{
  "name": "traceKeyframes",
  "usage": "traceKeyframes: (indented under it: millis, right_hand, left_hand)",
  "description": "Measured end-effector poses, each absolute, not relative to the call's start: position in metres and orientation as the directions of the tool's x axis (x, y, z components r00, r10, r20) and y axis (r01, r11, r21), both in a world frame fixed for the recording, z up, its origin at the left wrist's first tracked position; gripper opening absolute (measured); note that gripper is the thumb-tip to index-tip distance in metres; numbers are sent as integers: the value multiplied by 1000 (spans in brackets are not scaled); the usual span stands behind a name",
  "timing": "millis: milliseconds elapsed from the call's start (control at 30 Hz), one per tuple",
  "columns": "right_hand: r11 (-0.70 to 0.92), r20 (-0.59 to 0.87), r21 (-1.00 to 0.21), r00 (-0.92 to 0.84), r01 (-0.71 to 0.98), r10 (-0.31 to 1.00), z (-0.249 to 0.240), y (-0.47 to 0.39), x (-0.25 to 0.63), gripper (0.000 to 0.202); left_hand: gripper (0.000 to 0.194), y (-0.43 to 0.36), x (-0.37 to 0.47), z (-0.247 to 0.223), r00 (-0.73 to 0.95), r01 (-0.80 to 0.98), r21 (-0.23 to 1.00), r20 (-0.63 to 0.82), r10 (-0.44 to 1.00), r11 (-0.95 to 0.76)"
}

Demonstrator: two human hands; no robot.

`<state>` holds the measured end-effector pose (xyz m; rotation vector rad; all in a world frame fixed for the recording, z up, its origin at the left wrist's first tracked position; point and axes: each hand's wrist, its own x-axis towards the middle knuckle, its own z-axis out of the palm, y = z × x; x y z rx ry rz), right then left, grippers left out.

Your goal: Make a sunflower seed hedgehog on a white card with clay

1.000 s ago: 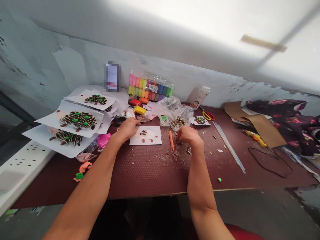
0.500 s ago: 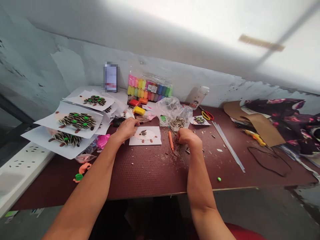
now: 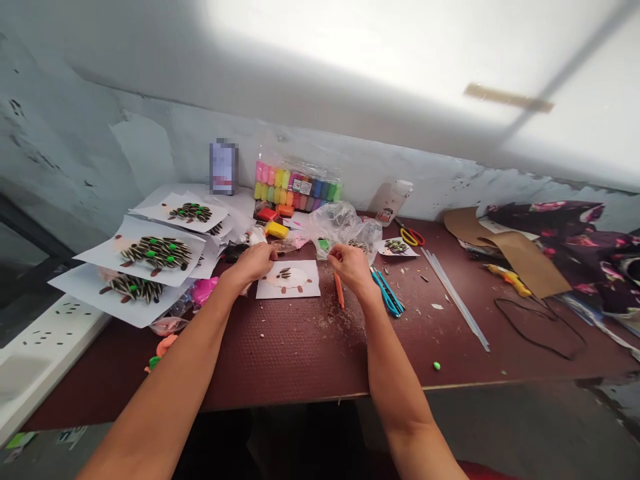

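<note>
A white card (image 3: 265,291) lies on the dark red table, bearing a pale clay hedgehog shape (image 3: 299,277) with a few striped seeds and brown feet. My left hand (image 3: 259,260) is closed at the card's upper left corner; whatever its fingers hold is hidden. Right of the card, my right hand (image 3: 349,265) has its fingers pinched together over the near side of a clear plastic bag (image 3: 340,223) of seeds. What it pinches is too small to make out. An orange pen-like tool (image 3: 339,291) lies just below that hand.
Finished seed hedgehogs on paper (image 3: 155,257) are stacked at the left, beside a white power strip (image 3: 55,333). Coloured clay packs (image 3: 297,187) and a bottle (image 3: 395,203) stand behind. Blue scissors (image 3: 387,293), clear sticks (image 3: 455,297) and a yellow glue gun (image 3: 509,279) lie right.
My right hand has moved left, towards the card, from the near side of the seeds, uncovering the blue scissors. My left hand stays by the card's corner. The camera view has shifted slightly.
</note>
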<state>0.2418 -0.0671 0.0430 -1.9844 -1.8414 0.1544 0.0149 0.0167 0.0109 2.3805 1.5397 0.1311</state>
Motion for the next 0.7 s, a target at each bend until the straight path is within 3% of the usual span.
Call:
traceKeyframes:
  millis: [100, 233, 467, 700]
  right_hand:
    - [93, 301, -514, 78, 853, 951, 35, -66, 223, 12]
    - [173, 308, -634, 41, 754, 950, 26, -68, 204, 13]
    - [158, 256, -707, 41, 689, 966, 24, -66, 201, 11]
    - [128, 218, -680, 33, 722, 975, 17, -65, 197, 9]
  left_hand:
    - [25, 20, 15, 15, 429, 876, 304, -141, 892, -374]
    - [19, 26, 10, 15, 496, 837, 357, -174, 851, -415]
    - [18, 27, 13, 19, 520, 826, 312, -104, 848, -469]
    - [19, 28, 16, 4, 471, 835, 310, 29, 882, -455]
